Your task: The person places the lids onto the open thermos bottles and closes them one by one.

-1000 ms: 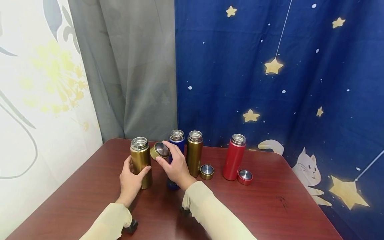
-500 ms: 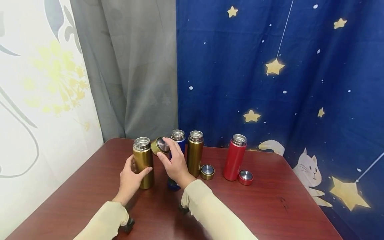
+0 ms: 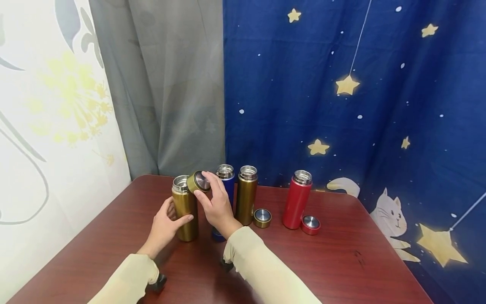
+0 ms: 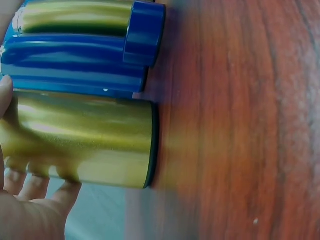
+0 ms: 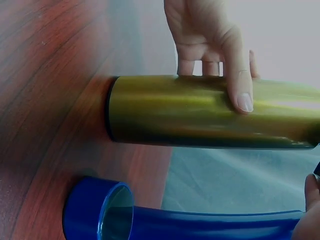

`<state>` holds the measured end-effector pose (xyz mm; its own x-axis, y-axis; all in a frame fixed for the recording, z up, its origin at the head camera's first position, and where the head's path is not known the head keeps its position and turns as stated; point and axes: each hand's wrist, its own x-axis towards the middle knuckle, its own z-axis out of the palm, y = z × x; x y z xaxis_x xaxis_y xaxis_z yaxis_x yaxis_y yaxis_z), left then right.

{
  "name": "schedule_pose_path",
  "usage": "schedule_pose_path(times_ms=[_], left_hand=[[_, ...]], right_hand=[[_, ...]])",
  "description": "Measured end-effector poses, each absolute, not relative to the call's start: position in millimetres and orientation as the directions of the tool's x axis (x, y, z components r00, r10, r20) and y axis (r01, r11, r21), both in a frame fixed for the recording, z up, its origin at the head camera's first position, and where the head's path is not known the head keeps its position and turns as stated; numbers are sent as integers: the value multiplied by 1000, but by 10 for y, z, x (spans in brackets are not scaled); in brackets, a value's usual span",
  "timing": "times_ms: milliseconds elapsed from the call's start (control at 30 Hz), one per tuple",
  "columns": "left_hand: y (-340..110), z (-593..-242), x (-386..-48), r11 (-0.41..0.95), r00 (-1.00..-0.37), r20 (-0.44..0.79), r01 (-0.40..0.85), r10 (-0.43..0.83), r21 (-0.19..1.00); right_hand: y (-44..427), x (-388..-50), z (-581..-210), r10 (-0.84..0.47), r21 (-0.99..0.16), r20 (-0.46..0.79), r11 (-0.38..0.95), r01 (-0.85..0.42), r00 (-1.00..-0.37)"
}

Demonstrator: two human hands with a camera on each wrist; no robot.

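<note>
A gold thermos bottle (image 3: pixel 187 219) stands uncapped on the table, its steel mouth facing up. My left hand (image 3: pixel 164 227) grips its body, with the thumb across the front in the right wrist view. My right hand (image 3: pixel 219 207) pinches a gold lid (image 3: pixel 193 183) by its rim. The lid is tilted and overlaps the right side of the bottle's mouth in the head view; whether they touch, I cannot tell. Just behind my right hand stands an uncapped blue thermos bottle (image 3: pixel 229 184), partly hidden. A blue lid (image 5: pixel 85 210) sits at its foot.
Farther right stand a second open gold bottle (image 3: pixel 246 200) with its lid (image 3: pixel 262 218) beside it, and an open red bottle (image 3: pixel 296 205) with its red lid (image 3: pixel 311 225). All rest on a reddish-brown table (image 3: pixel 341 261). Curtains (image 3: pixel 182 84) hang behind.
My left hand and the gold bottle have shifted slightly right. My right hand has brought the gold lid left and up, from beside the bottle to overlapping its mouth.
</note>
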<state>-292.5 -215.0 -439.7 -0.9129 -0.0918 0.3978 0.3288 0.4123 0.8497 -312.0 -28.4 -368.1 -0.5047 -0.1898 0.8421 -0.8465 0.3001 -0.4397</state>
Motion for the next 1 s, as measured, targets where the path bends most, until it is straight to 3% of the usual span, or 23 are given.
schedule_pose_path(times_ms=[500, 800, 1000], left_hand=[[-2259, -4342, -2956, 385, -931, 364, 350, 39, 854], [-2313, -4336, -2989, 301, -943, 314, 334, 113, 893], [-2338, -4340, -3014, 254, -945, 293, 321, 144, 912]], right_hand=[[-268, -3125, -3551, -211, -487, 818, 238, -840, -535], [-317, -3109, -3518, -196, -526, 801, 219, -822, -565], [-353, -3093, -3461, -175, -596, 766, 165, -786, -618]])
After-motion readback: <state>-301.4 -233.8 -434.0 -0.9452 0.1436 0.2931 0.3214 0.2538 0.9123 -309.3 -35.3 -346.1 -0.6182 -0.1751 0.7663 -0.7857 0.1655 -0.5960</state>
